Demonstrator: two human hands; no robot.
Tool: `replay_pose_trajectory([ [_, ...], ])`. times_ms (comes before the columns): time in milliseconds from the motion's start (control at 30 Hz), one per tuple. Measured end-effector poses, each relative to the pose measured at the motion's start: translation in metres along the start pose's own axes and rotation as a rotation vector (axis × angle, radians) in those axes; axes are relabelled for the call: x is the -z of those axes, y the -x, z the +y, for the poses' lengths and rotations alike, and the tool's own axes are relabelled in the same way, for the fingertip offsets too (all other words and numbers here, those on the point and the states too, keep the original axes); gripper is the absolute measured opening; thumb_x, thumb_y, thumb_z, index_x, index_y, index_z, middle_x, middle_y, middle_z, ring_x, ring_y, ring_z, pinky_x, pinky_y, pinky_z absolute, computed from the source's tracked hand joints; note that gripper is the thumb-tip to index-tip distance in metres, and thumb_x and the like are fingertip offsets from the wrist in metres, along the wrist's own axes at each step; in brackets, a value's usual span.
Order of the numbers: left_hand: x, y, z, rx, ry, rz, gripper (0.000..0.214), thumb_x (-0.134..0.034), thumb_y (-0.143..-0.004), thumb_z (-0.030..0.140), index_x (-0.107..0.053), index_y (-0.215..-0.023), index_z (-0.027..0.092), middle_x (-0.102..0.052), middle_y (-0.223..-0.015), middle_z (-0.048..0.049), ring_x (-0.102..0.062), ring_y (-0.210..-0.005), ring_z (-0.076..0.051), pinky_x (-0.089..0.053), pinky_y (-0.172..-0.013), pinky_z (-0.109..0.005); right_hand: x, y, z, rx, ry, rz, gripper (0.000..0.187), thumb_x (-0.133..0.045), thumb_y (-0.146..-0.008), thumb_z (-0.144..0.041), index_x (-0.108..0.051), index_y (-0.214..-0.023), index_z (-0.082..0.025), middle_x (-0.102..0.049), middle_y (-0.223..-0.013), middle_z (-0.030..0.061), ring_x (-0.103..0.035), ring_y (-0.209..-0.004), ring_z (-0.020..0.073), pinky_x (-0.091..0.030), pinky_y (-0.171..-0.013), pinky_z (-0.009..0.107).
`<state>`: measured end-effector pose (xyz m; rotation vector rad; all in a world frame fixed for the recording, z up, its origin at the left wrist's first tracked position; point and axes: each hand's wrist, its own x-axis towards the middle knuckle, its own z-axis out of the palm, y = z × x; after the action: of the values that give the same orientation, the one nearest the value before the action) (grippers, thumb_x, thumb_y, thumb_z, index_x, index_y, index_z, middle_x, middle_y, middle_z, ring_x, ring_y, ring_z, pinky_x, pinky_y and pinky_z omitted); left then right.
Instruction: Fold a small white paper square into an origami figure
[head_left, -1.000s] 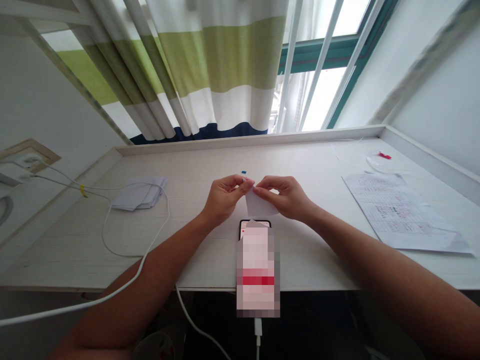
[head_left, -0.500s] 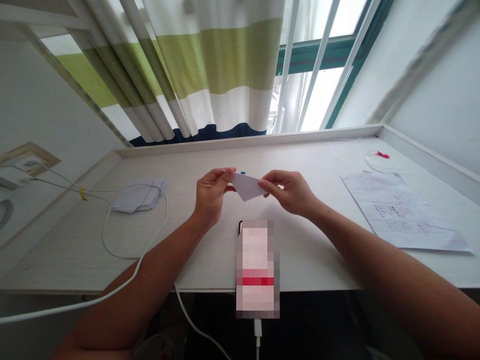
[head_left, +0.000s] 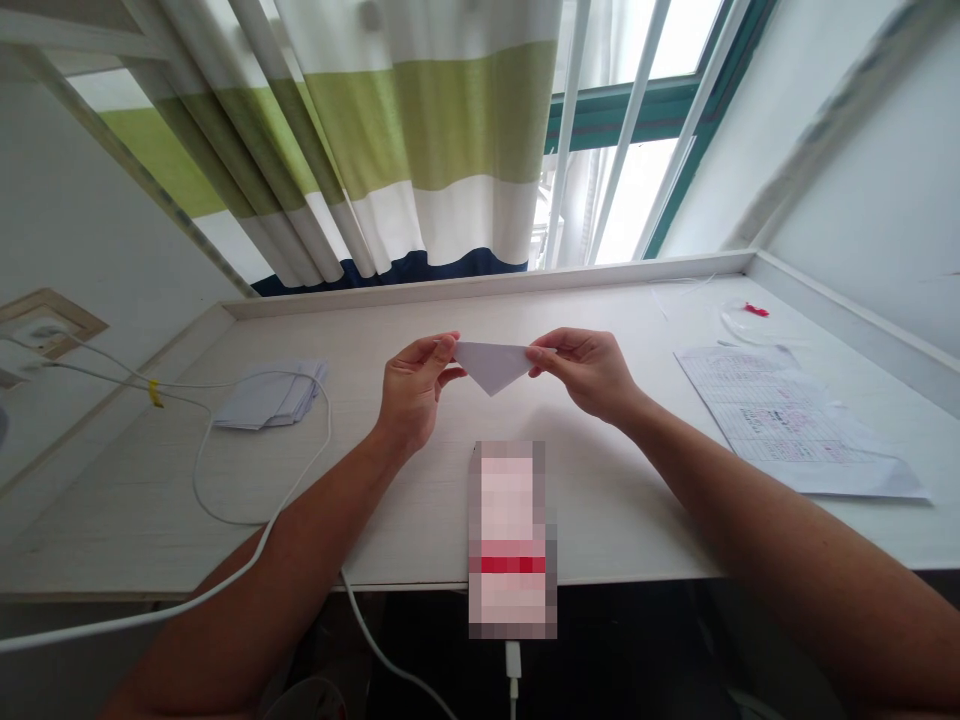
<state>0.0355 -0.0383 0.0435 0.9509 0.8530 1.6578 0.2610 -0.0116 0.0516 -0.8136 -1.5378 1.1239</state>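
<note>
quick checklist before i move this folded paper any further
1. Left hand gripping the paper: ok, pinching its left end.
2. Right hand gripping too: ok, pinching near its right end.
3. Paper apart from the phone in view: ok, a gap shows between them.
4. Left forearm free of the white cable: not ok, the cable crosses it in view; contact uncertain.
5. Folded edges lined up: cannot tell, too small.
</note>
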Motion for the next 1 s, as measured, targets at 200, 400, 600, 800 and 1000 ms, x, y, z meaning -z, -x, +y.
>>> replay_pose_trajectory([
  [200,0.002,-0.001,-0.001,0.013,-0.013,0.003,0.025,-0.094,-0.070,0.040,-0.082,-0.083,0.023,-0.079,-0.101,-0.0034,-0.070,-0.083,-0.013,-0.060,-0.070,-0.025,0.002,0.000,0.004,0.041,0.096,0.023,0.023,-0.083,-0.084,-0.043,-0.079,-0.081,-0.020,-0.075,-0.069,0.0022,-0.069,-0.066,0.0168,-0.058,-0.069,0.036],
  [400,0.004,-0.001,-0.002,0.025,0.004,-0.006,0.023,-0.094,-0.070,0.039,-0.083,-0.083,0.023,-0.079,-0.102,-0.0029,-0.070,-0.084,-0.013,-0.059,-0.071,-0.025,0.004,0.000,0.005,0.041,0.086,0.012,0.026,-0.082,-0.084,-0.046,-0.079,-0.081,-0.020,-0.076,-0.069,0.0026,-0.070,-0.067,0.0175,-0.058,-0.070,0.037],
  [600,0.003,-0.002,-0.002,0.008,0.007,-0.008,0.022,-0.094,-0.070,0.039,-0.083,-0.083,0.024,-0.080,-0.102,-0.0032,-0.070,-0.086,-0.013,-0.057,-0.071,-0.023,0.006,0.000,-0.001,0.041,0.130,-0.044,0.040,-0.070,-0.093,-0.056,-0.077,-0.078,-0.020,-0.078,-0.072,0.0054,-0.071,-0.073,0.0186,-0.058,-0.075,0.036],
  [800,0.002,-0.002,-0.002,-0.001,0.006,-0.002,0.023,-0.095,-0.069,0.039,-0.083,-0.082,0.024,-0.080,-0.100,-0.0027,-0.070,-0.082,-0.012,-0.059,-0.069,-0.023,0.008,0.001,-0.007,0.039,0.262,-0.065,0.053,-0.059,-0.098,-0.063,-0.074,-0.071,-0.020,-0.076,-0.067,0.0060,-0.066,-0.070,0.0189,-0.053,-0.070,0.034],
  [1000,0.004,-0.001,-0.004,0.026,-0.092,-0.008,0.030,-0.092,-0.073,0.044,-0.083,-0.089,0.020,-0.079,-0.090,-0.0042,-0.073,-0.074,-0.013,-0.062,-0.063,-0.024,0.009,0.000,0.000,0.003,0.174,-0.054,0.037,-0.073,-0.091,-0.054,-0.075,-0.078,-0.019,-0.074,-0.065,0.0040,-0.068,-0.061,0.0175,-0.054,-0.065,0.035],
])
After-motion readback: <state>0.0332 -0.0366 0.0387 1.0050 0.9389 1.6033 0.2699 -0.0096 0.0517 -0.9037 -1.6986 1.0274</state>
